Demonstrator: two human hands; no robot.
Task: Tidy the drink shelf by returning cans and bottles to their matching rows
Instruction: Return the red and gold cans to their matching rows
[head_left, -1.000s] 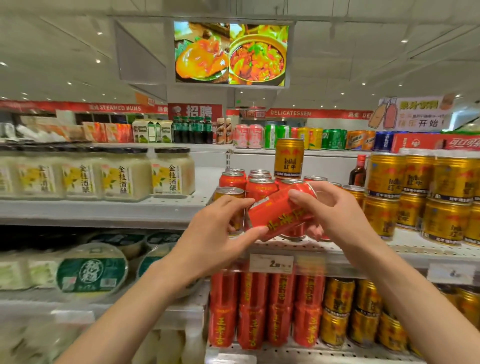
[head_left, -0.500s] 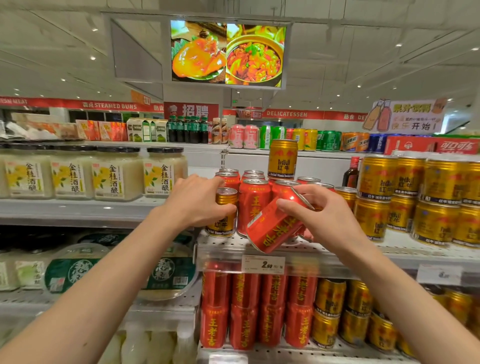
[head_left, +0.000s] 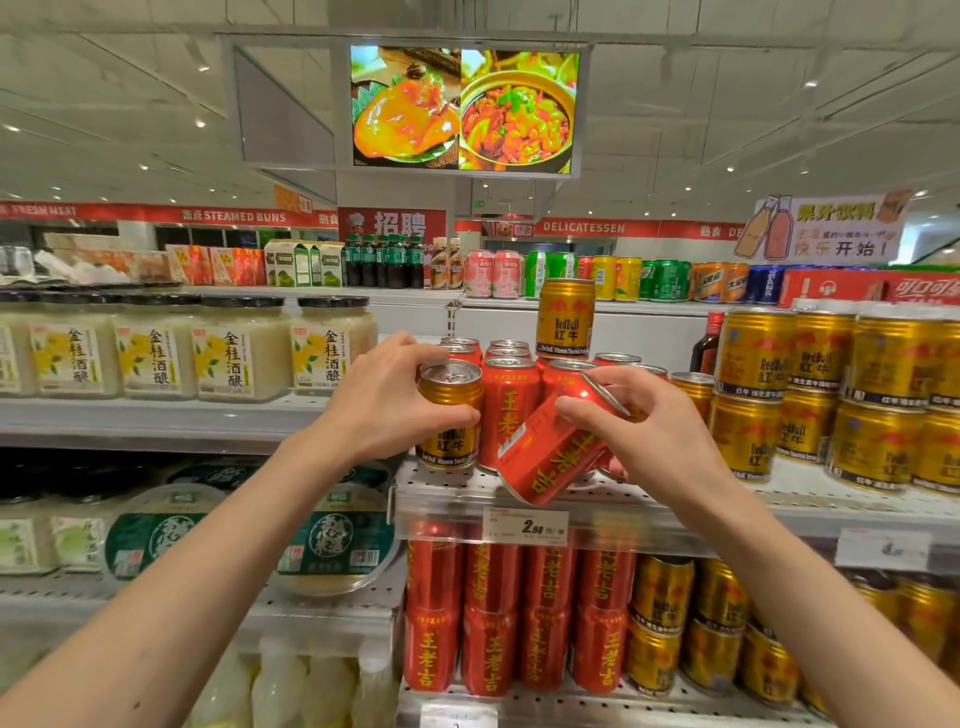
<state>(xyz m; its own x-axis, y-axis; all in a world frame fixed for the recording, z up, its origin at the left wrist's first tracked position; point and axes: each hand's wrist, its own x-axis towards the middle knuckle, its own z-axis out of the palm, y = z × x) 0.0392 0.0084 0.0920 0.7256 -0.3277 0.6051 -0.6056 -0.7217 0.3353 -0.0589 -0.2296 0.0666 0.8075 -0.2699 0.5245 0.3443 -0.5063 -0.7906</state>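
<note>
Now L hand clamps upright gold can, R hand clamps tilted red can.

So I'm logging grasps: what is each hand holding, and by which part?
Left hand: upright gold can, grip around its upper side. Right hand: tilted red can, grip on its top end.

Under the left hand's fingers the can is gold with a silver top and red and black lettering. Between the right hand's fingers the tilted can is red with yellow characters and a white label patch. Just behind those fingers stand red cans with yellow characters.
</note>
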